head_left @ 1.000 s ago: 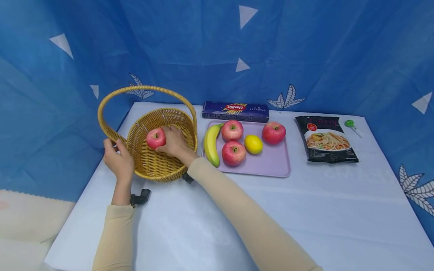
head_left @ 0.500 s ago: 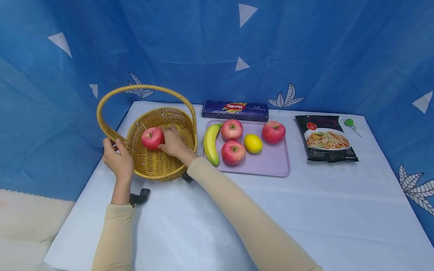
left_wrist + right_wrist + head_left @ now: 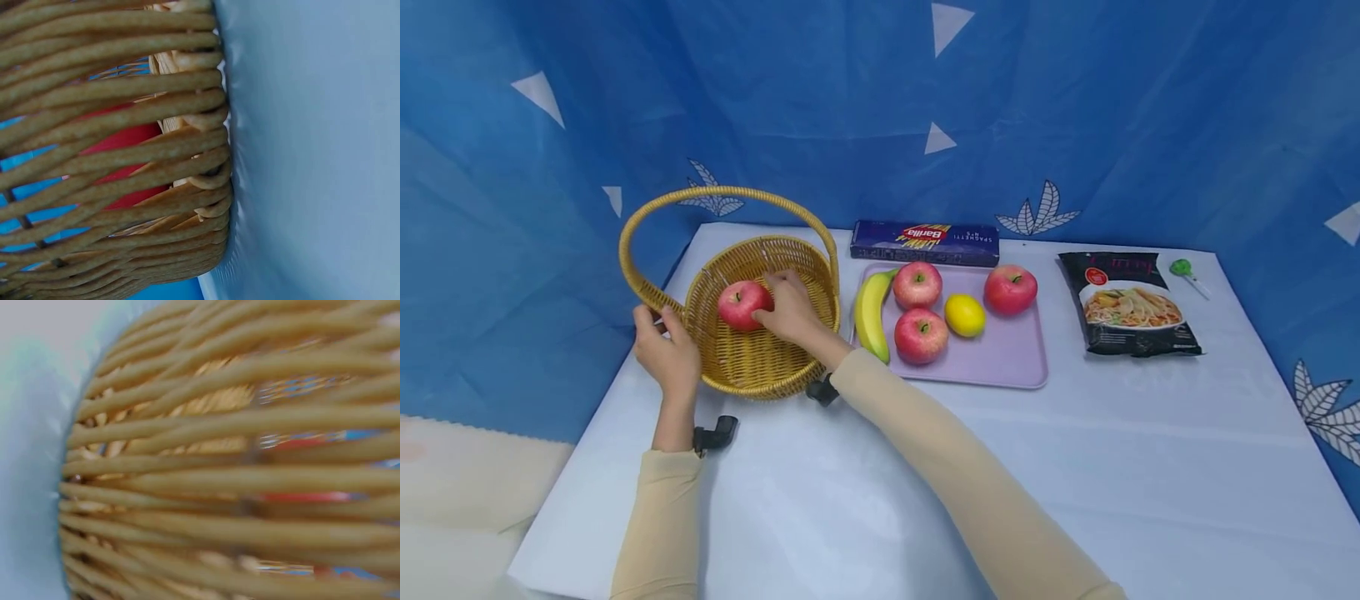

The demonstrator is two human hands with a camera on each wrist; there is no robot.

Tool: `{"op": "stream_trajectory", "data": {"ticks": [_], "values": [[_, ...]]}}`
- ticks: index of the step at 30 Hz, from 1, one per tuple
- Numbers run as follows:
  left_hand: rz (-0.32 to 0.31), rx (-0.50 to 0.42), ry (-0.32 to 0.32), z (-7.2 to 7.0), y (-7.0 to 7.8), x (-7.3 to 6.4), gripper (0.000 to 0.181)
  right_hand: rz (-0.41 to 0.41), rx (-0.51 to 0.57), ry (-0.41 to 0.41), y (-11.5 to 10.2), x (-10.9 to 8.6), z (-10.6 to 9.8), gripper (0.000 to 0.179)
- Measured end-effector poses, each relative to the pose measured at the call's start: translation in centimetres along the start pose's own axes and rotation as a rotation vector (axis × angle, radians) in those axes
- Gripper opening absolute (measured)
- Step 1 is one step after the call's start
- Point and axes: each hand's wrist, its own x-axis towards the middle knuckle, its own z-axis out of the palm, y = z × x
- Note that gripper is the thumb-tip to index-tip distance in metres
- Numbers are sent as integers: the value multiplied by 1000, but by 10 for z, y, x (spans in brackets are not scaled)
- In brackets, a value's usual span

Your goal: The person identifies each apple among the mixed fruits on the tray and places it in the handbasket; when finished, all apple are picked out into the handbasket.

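Observation:
A yellow wicker basket [image 3: 760, 379] with a tall arched handle stands at the left of the table in the head view. At the basket's left side, where handle meets rim, my left hand [image 3: 668, 354] grips it between fingers and thumb. One red apple [image 3: 742, 306] lies on the basket's floor; through the weave, the left wrist view shows a red patch of it. My right hand [image 3: 793, 312] reaches inside, just right of the apple. Its fingers are loosened from the fruit, with the thumb close against it; whether they touch is unclear. The wicker wall hides both hands in the wrist views.
A lilac tray [image 3: 1000, 362] right of the basket carries a banana [image 3: 871, 317], a lemon [image 3: 965, 315] and three apples [image 3: 921, 336]. Behind it lies a spaghetti box [image 3: 925, 243]. Farther right are a black noodle packet [image 3: 1131, 304] and a green lollipop [image 3: 1182, 267].
The apple has gone left and down onto the basket's floor. My right hand has loosened from it and drawn slightly right. The left hand keeps its grip on the basket.

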Motion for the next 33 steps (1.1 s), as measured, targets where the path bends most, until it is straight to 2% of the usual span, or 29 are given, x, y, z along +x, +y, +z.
{"op": "stream_trajectory", "data": {"ticks": [5, 10, 13, 17, 20, 24, 27, 33], "values": [[-9, 3, 1, -2, -2, -4, 39, -100, 103, 34, -9, -31, -25, 66], [23, -7, 16, -2, -4, -3, 37, -230, 187, 37, -10, -73, -61, 65], [28, -7, 25, -1, -4, -2, 37, -298, 232, 63, 0, -95, -80, 66], [17, -2, 18, -1, -3, -3, 37, -349, 225, 176, 26, -118, -107, 65], [17, -9, 13, 0, -3, -3, 37, -340, 200, 278, 50, -132, -132, 65], [24, -16, 11, -1, -2, -1, 37, -261, 164, 409, 83, -144, -166, 66], [24, -18, 1, -1, -1, 0, 38, -169, 123, 486, 105, -149, -187, 67], [7, -14, -14, -1, -2, 0, 39, 6, 85, 570, 137, -157, -214, 69]]}}
